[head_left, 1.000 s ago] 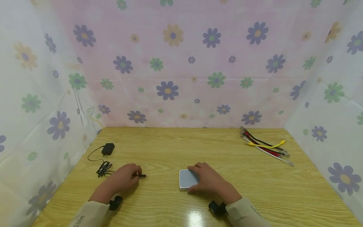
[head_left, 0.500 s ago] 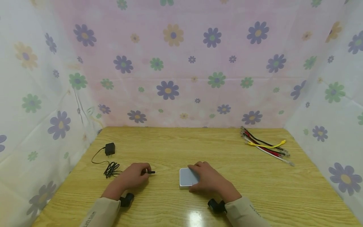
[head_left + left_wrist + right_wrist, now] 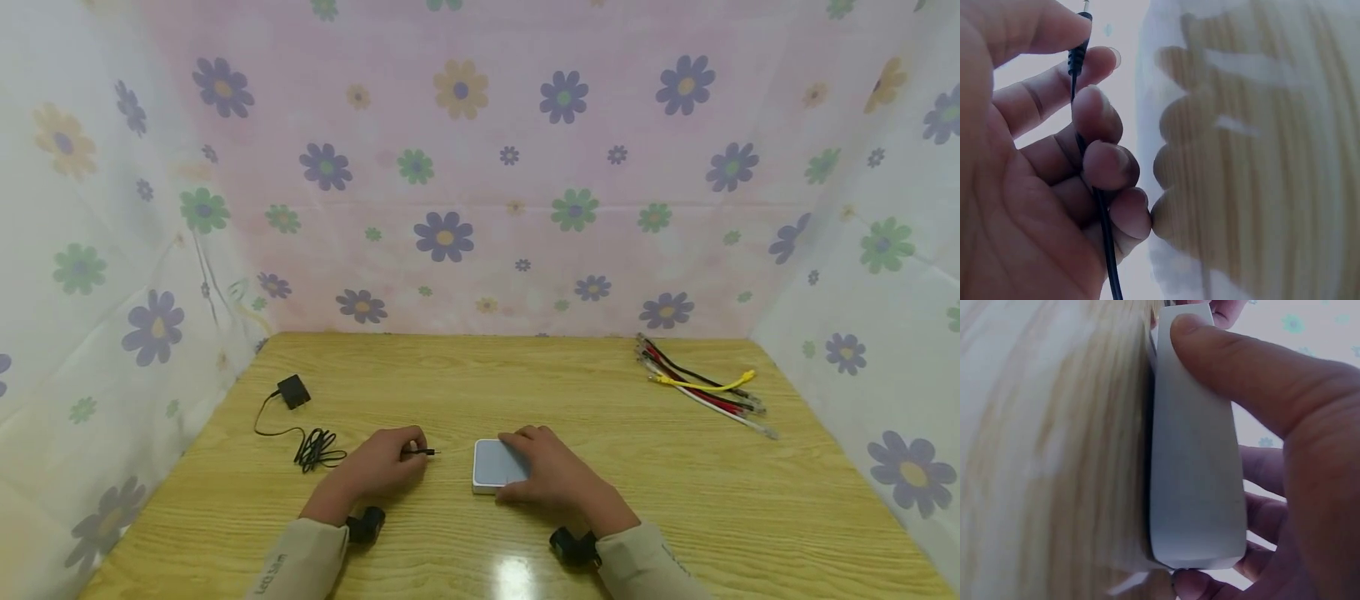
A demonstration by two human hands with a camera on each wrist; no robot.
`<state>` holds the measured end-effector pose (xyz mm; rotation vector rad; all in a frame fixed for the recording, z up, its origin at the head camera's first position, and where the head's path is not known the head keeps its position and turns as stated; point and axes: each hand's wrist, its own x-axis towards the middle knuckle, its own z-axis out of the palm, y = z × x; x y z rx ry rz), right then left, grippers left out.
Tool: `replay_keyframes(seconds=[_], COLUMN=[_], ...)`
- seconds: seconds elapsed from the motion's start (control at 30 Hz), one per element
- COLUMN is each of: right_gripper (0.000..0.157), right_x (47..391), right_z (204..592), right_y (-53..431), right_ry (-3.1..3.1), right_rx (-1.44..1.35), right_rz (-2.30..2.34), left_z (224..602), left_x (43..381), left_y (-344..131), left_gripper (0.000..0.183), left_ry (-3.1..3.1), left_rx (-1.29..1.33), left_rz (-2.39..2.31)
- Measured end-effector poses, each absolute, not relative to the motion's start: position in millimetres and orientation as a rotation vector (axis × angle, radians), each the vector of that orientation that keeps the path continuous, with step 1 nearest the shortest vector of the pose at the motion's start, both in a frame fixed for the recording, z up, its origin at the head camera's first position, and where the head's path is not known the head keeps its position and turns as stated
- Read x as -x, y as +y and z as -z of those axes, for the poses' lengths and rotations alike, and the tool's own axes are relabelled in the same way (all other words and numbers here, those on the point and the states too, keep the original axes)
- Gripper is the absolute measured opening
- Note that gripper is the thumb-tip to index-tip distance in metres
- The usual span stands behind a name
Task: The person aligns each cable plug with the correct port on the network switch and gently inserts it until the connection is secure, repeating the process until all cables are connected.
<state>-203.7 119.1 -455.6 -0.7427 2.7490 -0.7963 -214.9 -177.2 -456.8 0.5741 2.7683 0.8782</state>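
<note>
Near the table's middle, my left hand [image 3: 384,462] pinches a black DC power plug [image 3: 429,452] between thumb and index finger, its metal tip pointing right. In the left wrist view the plug's cord [image 3: 1107,240] runs down behind the curled fingers. My right hand [image 3: 553,471] grips a small white box [image 3: 495,463] with a grey top by opposite sides, the thumb on its near side wall. The box lies flat on the table, a short way right of the plug; the hand hides its right part. The cord leads back to a black power adapter [image 3: 293,391] on the left.
A bundled coil of cord [image 3: 318,451] lies just left of my left hand. At the back right is a pile of short network cables [image 3: 701,386] in black, red, yellow and white. Flowered cloth [image 3: 480,183] stands around the table's [image 3: 480,375] back and sides.
My left hand has moved right with the plug, closer to the white box, and the cord coil and adapter have been dragged along. The right hand has stayed on the box.
</note>
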Motion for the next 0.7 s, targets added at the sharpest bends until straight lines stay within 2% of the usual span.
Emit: replay_keyframes(seconds=[0.7], right_gripper=[0.086], right_x=[204], right_z=[465], right_y=[125], right_ry=[2.703], right_rx=[0.689], right_rz=[1.013], left_z=[455], left_x=[206], left_y=[-153], left_gripper=[0.004], left_ry=[2.760], left_rx=[-0.666], left_rz=[-0.953])
